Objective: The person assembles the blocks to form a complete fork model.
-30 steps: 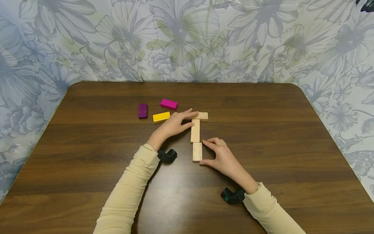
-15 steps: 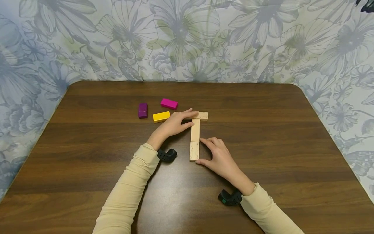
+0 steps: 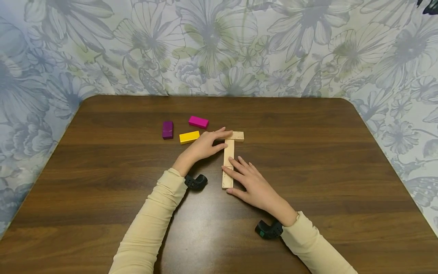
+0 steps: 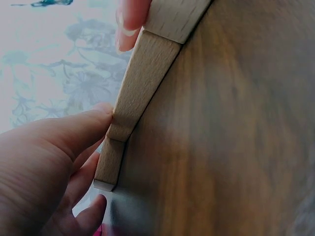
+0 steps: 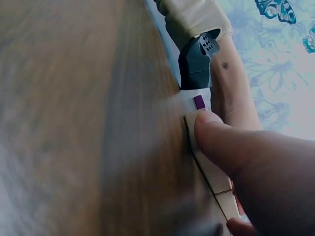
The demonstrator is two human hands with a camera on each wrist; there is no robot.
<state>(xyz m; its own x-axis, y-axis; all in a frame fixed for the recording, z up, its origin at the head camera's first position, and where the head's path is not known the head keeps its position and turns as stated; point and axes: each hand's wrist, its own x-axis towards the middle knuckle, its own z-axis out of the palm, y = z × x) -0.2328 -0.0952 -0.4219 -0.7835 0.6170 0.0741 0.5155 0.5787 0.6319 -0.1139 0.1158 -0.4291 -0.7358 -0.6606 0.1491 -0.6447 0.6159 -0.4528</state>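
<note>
Three plain wooden blocks lie flat on the table in a T shape. One block (image 3: 237, 136) lies crosswise at the far end. A middle block (image 3: 229, 152) runs toward me from it, and a near block (image 3: 227, 182) continues the line, end to end. My left hand (image 3: 201, 146) has its fingers over the left part of the crosswise block. Its thumb touches the middle block's side, as the left wrist view shows. My right hand (image 3: 258, 191) is spread over the near block, thumb at its near end. Two of its fingertips reach across the joint with the middle block.
To the left of the T lie a yellow block (image 3: 189, 137), a magenta block (image 3: 198, 121) and a purple block (image 3: 167, 130) on the brown wooden table (image 3: 325, 160). A flowered cloth (image 3: 219, 45) hangs behind the far edge. Both wrists wear black cameras.
The near block has slid left, lining up with the middle block. My right hand followed it, then stretched its fingers over the joint. My left hand stays in place.
</note>
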